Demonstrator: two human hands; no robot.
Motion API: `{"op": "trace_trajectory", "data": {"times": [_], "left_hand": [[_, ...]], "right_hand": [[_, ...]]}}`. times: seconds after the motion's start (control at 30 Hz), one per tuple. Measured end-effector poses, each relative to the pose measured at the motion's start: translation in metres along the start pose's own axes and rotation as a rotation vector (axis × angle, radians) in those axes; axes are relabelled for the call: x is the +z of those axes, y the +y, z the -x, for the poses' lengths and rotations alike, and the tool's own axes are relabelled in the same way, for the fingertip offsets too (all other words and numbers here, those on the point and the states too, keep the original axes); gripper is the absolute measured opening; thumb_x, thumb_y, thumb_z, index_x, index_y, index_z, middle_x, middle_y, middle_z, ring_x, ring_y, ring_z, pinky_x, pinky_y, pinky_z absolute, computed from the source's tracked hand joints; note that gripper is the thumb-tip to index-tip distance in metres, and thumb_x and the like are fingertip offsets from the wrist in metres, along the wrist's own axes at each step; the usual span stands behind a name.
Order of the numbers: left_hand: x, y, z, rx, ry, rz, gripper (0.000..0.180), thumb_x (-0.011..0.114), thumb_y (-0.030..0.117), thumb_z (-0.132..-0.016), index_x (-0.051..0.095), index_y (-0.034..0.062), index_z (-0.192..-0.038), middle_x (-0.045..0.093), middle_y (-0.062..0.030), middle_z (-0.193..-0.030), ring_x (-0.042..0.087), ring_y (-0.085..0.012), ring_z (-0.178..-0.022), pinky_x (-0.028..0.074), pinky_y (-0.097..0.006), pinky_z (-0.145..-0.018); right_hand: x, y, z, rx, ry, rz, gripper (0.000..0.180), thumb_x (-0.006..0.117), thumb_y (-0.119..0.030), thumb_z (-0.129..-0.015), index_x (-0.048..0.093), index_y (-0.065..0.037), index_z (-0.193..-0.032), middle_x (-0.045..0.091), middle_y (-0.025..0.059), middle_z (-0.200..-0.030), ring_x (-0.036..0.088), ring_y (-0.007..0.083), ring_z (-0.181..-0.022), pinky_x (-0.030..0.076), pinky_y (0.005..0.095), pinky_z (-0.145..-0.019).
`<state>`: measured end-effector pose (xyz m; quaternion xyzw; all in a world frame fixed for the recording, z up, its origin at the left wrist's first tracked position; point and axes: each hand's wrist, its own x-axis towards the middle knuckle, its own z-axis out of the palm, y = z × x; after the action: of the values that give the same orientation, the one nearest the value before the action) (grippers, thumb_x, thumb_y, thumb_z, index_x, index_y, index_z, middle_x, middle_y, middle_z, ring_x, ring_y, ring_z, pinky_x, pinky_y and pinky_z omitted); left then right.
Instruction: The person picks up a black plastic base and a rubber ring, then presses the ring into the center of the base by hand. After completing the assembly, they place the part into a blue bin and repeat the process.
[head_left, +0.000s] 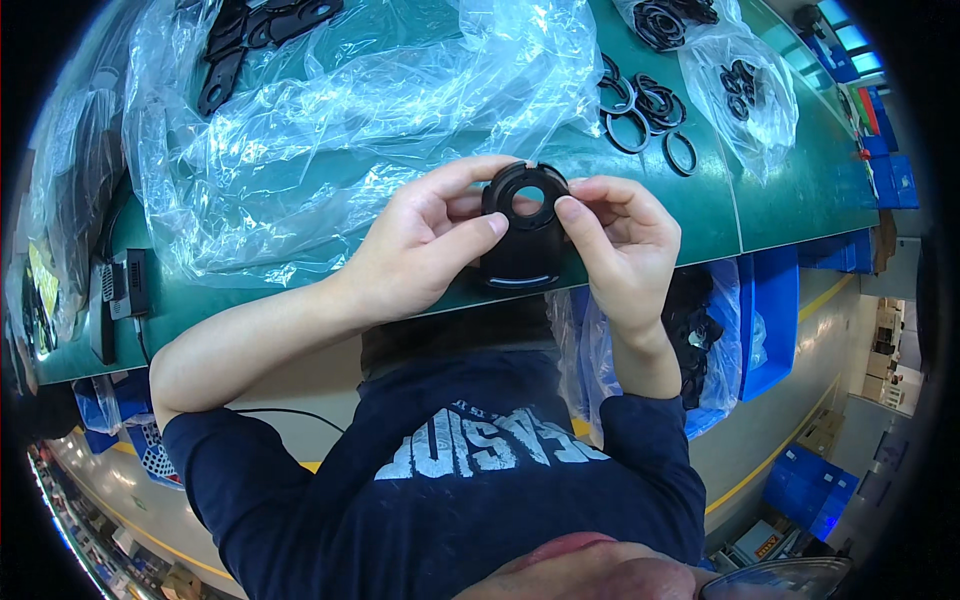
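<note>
Between my two hands, over the near edge of the green table, is a black plastic housing with a round hole in its upper end. My left hand grips its left side, thumb on the front and index finger along the top. On the other side my right hand pinches the upper right rim between thumb and fingers. A black ring seems to sit around the hole, though I cannot tell if it is a separate piece. Several loose black rings lie on the table beyond my right hand.
Clear plastic bags cover much of the table's left and middle, with black moulded parts at the back. A bag of small black rings lies at far right. Blue bins stand below the table's right edge. A small black device sits far left.
</note>
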<state>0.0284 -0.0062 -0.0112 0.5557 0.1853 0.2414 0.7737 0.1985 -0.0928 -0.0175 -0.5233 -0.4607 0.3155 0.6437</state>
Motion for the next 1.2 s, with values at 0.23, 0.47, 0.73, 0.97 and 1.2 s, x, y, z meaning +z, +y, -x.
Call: {"op": "trace_trajectory", "data": {"times": [0.23,0.47,0.73,0.97,1.2], "left_hand": [[-0.001,0.017,0.002,-0.026,-0.043,-0.182,0.040,0.055,0.008,-0.086,0.050,0.0020,-0.125,0.060,-0.0066,-0.106,0.056,-0.0098,-0.096,0.046,-0.021,-0.075],[-0.002,0.011,0.002,-0.037,0.041,-0.238,0.023,0.058,0.009,-0.087,0.063,-0.0025,-0.106,0.067,-0.0074,-0.089,0.061,-0.0094,-0.081,0.048,-0.022,-0.073],[0.001,0.011,0.007,-0.047,0.096,-0.224,0.019,0.059,0.006,-0.086,0.066,-0.0044,-0.099,0.067,-0.0091,-0.084,0.062,-0.0105,-0.078,0.050,-0.022,-0.071],[0.000,0.012,0.007,-0.055,0.121,-0.200,0.019,0.058,0.006,-0.086,0.065,-0.0044,-0.100,0.067,-0.0095,-0.085,0.062,-0.0110,-0.078,0.050,-0.023,-0.072],[-0.005,0.004,0.003,0.017,-0.029,-0.070,0.032,0.054,0.001,-0.087,0.053,-0.0053,-0.119,0.061,-0.0118,-0.107,0.059,-0.0146,-0.097,0.048,-0.027,-0.085]], "right_hand": [[-0.003,-0.002,-0.002,-0.122,-0.115,0.074,0.013,0.067,0.005,-0.077,0.063,0.005,-0.089,0.065,0.0091,-0.084,0.062,0.0106,-0.074,0.049,0.0207,-0.067],[0.009,-0.009,0.004,-0.015,-0.107,0.087,0.014,0.068,0.004,-0.075,0.065,0.005,-0.089,0.064,0.0100,-0.083,0.063,0.0127,-0.075,0.051,0.0211,-0.065],[0.003,-0.006,0.001,-0.049,-0.270,0.133,0.011,0.066,0.002,-0.078,0.065,0.005,-0.088,0.063,0.0097,-0.083,0.062,0.0120,-0.072,0.050,0.0203,-0.063],[0.006,-0.004,0.001,0.050,-0.263,-0.039,0.011,0.064,0.004,-0.080,0.064,0.007,-0.090,0.063,0.0100,-0.087,0.062,0.0125,-0.074,0.049,0.0198,-0.066],[0.000,-0.009,-0.004,0.032,-0.196,-0.017,0.017,0.062,0.005,-0.080,0.063,0.007,-0.097,0.061,0.0093,-0.089,0.061,0.0121,-0.079,0.049,0.0200,-0.069]]}}
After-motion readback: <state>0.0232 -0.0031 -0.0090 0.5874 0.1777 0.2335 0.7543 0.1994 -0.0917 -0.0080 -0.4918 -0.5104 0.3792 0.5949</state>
